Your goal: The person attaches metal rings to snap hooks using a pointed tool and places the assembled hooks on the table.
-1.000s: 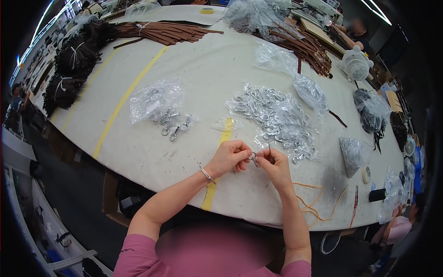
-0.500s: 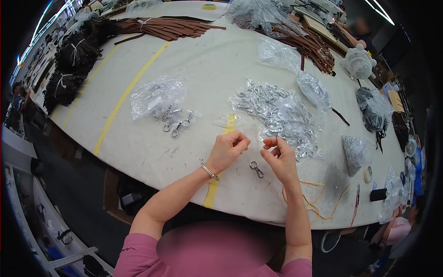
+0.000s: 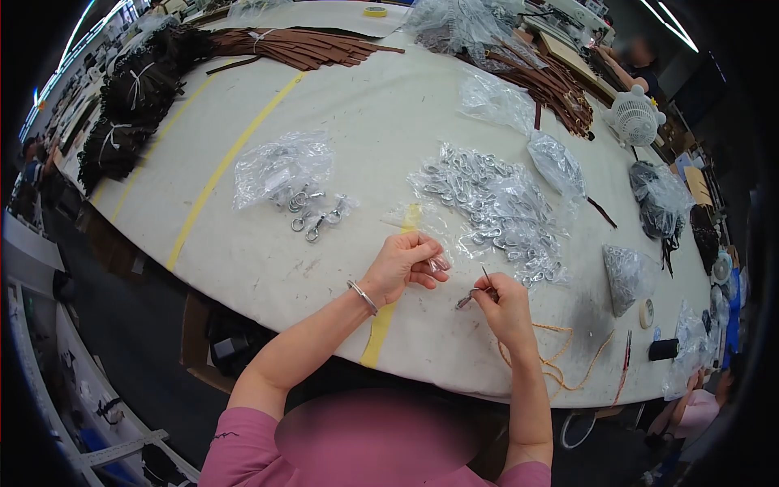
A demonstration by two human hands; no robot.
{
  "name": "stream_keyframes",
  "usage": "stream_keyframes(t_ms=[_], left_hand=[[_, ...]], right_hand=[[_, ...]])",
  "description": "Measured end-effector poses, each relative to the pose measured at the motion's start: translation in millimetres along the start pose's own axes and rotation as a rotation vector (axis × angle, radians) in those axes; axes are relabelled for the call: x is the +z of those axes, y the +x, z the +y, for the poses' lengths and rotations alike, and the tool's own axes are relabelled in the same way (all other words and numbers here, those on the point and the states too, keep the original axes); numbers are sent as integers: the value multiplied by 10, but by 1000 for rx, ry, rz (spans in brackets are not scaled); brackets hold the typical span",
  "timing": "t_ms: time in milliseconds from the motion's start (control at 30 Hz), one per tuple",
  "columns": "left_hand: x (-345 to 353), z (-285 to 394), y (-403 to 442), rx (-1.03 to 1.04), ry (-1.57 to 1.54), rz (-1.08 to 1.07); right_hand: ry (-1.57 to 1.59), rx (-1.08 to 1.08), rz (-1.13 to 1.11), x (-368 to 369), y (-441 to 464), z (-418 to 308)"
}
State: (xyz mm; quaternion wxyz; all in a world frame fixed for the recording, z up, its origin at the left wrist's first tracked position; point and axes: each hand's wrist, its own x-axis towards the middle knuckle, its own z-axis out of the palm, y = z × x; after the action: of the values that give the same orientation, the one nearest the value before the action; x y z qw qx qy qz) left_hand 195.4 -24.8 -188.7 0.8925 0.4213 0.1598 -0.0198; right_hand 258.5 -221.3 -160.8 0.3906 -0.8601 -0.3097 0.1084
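Note:
My left hand is closed in a pinch on a small clear plastic bag, its lower fingers loosely curled. To its right, my right hand grips a silver metal snap hook just above the table. A thin dark pointed piece sticks up from the same fingers; its kind does not show. Beyond both hands lies a heap of snap hooks in clear bags. Further left are a larger clear bag and a few snap hooks with rings beside it.
Yellow cord lies by my right forearm, with a black thread spool and tape roll further right. Brown strap bundles and black bundles line the far and left edges. A white fan stands at right.
My right hand has come down and taken up the snap hook that lay on the table. My left hand has turned slightly, and the clear bag now shows in its fingers.

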Motion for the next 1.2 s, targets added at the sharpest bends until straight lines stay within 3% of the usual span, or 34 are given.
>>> stream_keyframes(t_ms=[100,200,633,800,1000,1100,1200], left_hand=[[1,-13,-3,-33,-12,-11],[9,-35,-3,-48,-55,-15],[33,-61,-21,-31,-98,-36],[67,-100,-29,-5,21,-50],[82,-214,1,7,43,-187],[90,-179,-12,-1,64,-169],[131,-104,-56,3,318,-156]], right_hand=[[-11,-117,99,-74,-72,-42],[388,21,134,6,-166,-121],[121,-278,308,253,-130,-151],[32,-345,392,324,-86,-113],[41,-345,421,465,-17,-100],[79,-232,282,398,-25,-139],[554,-32,417,300,61,-250]])
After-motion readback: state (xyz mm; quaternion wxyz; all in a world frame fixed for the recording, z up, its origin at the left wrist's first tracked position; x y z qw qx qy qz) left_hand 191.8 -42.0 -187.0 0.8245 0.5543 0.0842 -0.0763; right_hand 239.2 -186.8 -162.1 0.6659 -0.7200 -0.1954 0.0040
